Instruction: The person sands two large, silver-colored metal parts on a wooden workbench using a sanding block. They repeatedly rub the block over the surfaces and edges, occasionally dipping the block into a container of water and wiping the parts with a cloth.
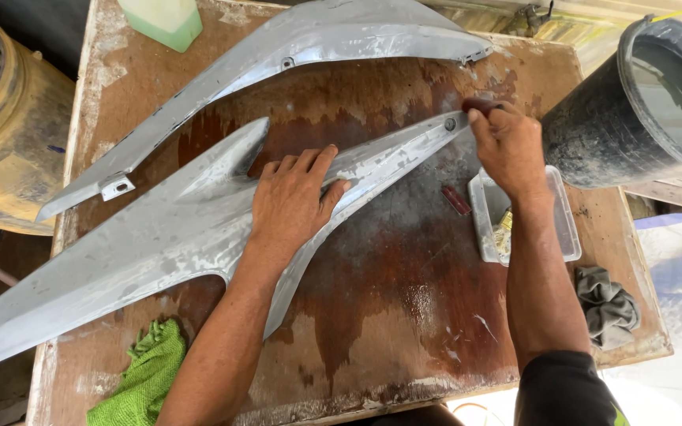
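A long grey primed body panel (pixel 151 237) with pointed ends lies across a wet wooden table (pixel 404 315). My left hand (pixel 294 197) rests flat on its middle, fingers spread, pressing it down. My right hand (pixel 507 142) is at the panel's narrow right tip near a screw hole, fingers closed on a small dark reddish block (pixel 479 104) that touches the panel. A second curved grey panel (pixel 301 47) lies farther back, untouched.
A black bucket (pixel 641 102) of water stands at the right. A clear plastic tray (pixel 558 229) and a small dark red piece (pixel 457 199) lie under my right forearm. A grey rag (pixel 608 308), a green cloth (pixel 140 379), a pale green container (pixel 163 20), a yellowish drum (pixel 1 126) surround.
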